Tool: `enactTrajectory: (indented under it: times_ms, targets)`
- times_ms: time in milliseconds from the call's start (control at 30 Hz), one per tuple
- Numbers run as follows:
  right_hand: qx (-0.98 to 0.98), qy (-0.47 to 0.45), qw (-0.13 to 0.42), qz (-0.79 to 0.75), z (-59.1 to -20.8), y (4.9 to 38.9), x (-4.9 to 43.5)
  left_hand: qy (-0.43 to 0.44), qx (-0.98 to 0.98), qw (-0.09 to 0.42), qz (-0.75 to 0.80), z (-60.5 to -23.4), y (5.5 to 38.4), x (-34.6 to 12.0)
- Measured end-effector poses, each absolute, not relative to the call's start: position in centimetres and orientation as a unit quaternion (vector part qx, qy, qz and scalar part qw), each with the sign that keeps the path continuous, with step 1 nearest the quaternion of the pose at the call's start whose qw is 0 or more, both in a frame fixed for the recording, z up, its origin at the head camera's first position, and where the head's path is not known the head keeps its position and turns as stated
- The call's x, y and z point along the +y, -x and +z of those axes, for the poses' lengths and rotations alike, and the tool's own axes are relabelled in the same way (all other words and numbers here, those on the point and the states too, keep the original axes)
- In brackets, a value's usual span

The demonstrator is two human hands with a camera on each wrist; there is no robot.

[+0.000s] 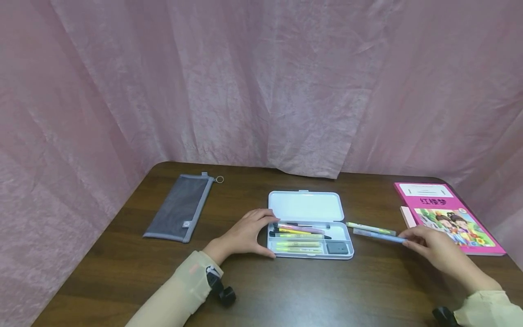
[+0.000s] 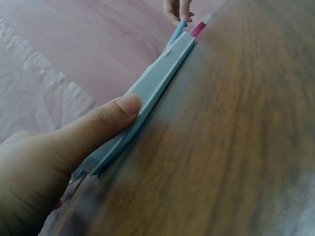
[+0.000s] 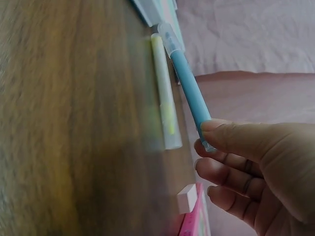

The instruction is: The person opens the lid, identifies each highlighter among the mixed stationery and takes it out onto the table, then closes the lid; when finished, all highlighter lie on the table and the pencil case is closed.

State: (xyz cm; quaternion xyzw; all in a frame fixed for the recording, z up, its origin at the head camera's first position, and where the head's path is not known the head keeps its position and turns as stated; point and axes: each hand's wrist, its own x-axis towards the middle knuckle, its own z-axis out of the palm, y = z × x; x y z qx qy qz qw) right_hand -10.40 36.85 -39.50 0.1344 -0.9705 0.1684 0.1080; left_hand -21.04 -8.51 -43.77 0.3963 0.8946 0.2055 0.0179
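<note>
An opened white pencil case [image 1: 306, 206] lies on the table with pens and yellow-green markers in its compartments. My left hand [image 1: 247, 232] holds its left end, thumb on the front wall and fingers towards the hinge; in the left wrist view the thumb [image 2: 129, 104] presses the case's side, while the other fingers are hidden. To the right of the case, my right hand [image 1: 435, 250] pinches the end of a blue pen [image 3: 189, 91] with a clear cap, held slightly above the table. Beside it a pale pen with yellow-green markings [image 3: 165, 93] lies on the table.
A grey mesh zip pouch [image 1: 178, 206] with a ring lies at the left. At the right is a pink book [image 1: 443, 200], with a small white block [image 1: 407, 217] against its left edge. A grey eraser-like block [image 1: 337, 248] sits in the case; a pink curtain [image 1: 229, 91] hangs behind.
</note>
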Motion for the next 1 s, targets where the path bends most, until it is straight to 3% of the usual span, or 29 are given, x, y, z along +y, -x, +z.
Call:
enactTrajectory:
  times_ms: [467, 1000]
  targets:
    - [-0.976, -0.125, 0.079, 0.162, -40.5, 11.4, 37.0, -0.396, 0.895, 0.013, 0.203, -43.8, 21.1, -8.6]
    - [-0.970, -0.151, 0.100, 0.161, -41.7, 11.8, 37.3, -0.392, 0.897, 0.025, 0.204, -43.8, 21.1, -8.5]
